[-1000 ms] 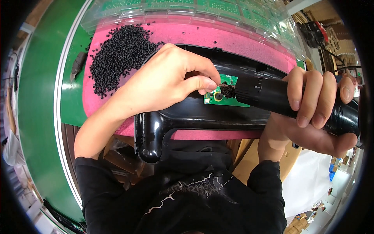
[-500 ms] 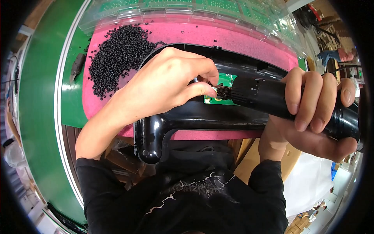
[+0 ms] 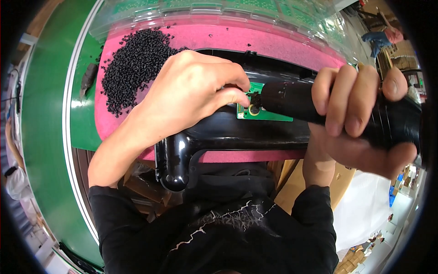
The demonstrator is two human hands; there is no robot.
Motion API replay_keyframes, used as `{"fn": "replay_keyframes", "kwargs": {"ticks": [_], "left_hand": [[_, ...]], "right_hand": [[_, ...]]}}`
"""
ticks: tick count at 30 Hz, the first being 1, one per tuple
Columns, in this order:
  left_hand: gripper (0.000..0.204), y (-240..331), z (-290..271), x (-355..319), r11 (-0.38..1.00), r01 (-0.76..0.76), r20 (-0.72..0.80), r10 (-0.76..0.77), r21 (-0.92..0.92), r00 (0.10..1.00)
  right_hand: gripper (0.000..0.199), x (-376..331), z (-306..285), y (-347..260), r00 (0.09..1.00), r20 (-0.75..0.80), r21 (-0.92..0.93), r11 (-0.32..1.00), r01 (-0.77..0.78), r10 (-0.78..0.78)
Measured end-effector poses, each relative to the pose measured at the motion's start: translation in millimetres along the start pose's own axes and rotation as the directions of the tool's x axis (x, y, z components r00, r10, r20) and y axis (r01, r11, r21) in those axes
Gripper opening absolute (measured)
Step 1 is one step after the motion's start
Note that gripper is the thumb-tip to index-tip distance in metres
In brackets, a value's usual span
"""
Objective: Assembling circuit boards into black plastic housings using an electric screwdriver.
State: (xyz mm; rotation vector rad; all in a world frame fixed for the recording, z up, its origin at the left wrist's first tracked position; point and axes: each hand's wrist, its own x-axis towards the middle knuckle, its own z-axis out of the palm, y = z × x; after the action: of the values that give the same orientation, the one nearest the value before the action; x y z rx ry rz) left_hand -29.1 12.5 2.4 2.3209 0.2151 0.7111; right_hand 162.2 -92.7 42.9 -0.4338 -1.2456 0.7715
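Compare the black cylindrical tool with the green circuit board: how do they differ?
Shape: the black tool is a rounded cylinder, while the green circuit board is flat.
Pose: the black tool is gripped in the right hand; the green circuit board appears to lie on the black casing.
Size: the black tool looks longer than the green circuit board.
Shared: both are partly hidden, the tool by fingers, the board by the tool.

I'm in a black short-sleeved T-shirt [image 3: 214, 255]. Jagged white-and-grey lightning-like print [image 3: 248, 214] across the front, behind and between my left hand [image 3: 198, 86] and right hand [image 3: 358, 112], both bare. Left sleeve [image 3: 119, 221] and right sleeve [image 3: 314, 214]: plain black, loose, ending well behind the hands.
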Motion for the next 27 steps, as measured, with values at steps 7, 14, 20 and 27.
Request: {"fn": "replay_keyframes", "kwargs": {"ticks": [7, 14, 20, 27], "left_hand": [[0.018, 3.5, 2.3, 2.8, 0.988, 0.12, -0.051, -0.116, 0.097, 0.992], [0.021, 10.2, -2.4, 5.2, 0.968, 0.232, -0.029, -0.231, 0.097, 0.973], [0.019, 5.3, -2.9, 0.0, 0.987, 0.137, -0.075, -0.131, 0.085, 0.989], [0.015, 6.6, 0.7, 0.1, 0.983, 0.14, -0.016, -0.139, 0.117, 0.99]], "right_hand": [[0.057, -0.4, 5.2, 6.3, 0.994, -0.083, -0.176, 0.981, -0.081, 0.068], [0.045, 2.2, 11.8, 16.2, 0.986, -0.122, -0.333, 0.931, -0.148, 0.113], [0.026, 13.9, 23.9, 14.3, 0.957, -0.11, -0.405, 0.867, -0.291, 0.269], [0.025, 11.9, 27.5, 19.6, 0.931, -0.249, -0.351, 0.871, -0.344, 0.268]]}}
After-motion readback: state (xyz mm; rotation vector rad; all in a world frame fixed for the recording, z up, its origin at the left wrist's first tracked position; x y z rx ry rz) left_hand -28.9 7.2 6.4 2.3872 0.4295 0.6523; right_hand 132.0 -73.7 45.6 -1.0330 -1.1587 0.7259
